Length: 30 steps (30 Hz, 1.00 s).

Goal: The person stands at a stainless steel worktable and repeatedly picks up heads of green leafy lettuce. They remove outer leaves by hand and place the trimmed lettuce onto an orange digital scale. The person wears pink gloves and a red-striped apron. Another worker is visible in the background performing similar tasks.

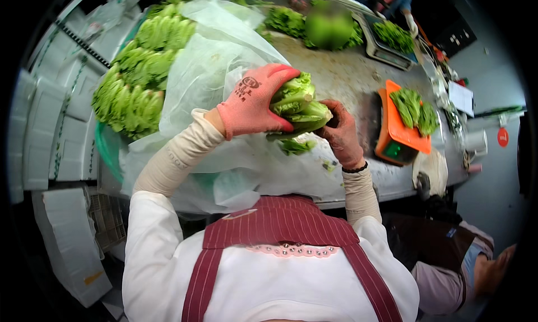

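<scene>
In a pink glove, my left hand [265, 101] grips a bunch of green leaf lettuce [299, 105] over the table, the thumb below and the fingers above. The pale cut stems point right. My right hand [341, 131], in a soiled pink glove, closes its fingers around the lower stem end; its fingertips are partly hidden. Below the bunch, a loose lettuce leaf [297, 146] lies on the table. Sheets of thin translucent plastic [201, 78] spread beneath and beyond my left forearm.
Rows of lettuce [130, 105] fill a green basket [105, 147] at left, beside white foam boxes [73, 124]. An orange scale [405, 143] carries lettuce at right; another scale [388, 55] stands farther off. Co-workers' hands show at the far side; another person [445, 259] is at lower right.
</scene>
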### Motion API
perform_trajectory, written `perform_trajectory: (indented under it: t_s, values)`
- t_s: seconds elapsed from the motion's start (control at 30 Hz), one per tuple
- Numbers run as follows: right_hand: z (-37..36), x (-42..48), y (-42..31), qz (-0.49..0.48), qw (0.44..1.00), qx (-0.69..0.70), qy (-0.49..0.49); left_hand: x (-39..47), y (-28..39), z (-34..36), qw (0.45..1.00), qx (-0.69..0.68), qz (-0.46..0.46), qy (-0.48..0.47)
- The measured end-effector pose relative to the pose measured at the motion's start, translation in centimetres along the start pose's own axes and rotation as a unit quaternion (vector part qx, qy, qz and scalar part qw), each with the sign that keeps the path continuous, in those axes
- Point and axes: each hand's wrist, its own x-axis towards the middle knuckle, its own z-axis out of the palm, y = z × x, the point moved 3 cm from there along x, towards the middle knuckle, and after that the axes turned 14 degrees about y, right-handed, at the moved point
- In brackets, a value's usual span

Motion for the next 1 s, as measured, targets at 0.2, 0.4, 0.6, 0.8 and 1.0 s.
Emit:
perform_trajectory:
  t_s: [0.2, 0.4, 0.6, 0.8, 1.0]
  values:
    - [-8.3, -0.6, 4.0, -0.194, 0.961, -0.033, 0.193, 2.0, 0.8, 9.7, 0.982, 0.080, 0.135, 0.101]
    - [-12.3, -2.5, 14.5, -0.245, 0.879, -0.331, 0.243, -4.3, -3.4, 18.7, 0.977, 0.203, 0.047, -0.053]
    - [-12.9, -7.6, 15.0, -0.208, 0.829, -0.439, 0.275, -10.6, -6.9, 15.2, 0.976, 0.013, -0.208, 0.057]
    - [-7.6, -7.7, 11.3, -0.112, 0.935, -0.235, 0.243, -19.0, -17.8, 6.9, 0.787, -0.349, -0.465, 0.204]
    - [-0.3, -4.2, 11.4, -0.076, 0.953, -0.257, 0.140, -14.5, -5.7, 4.6, 0.763, -0.323, -0.534, 0.166]
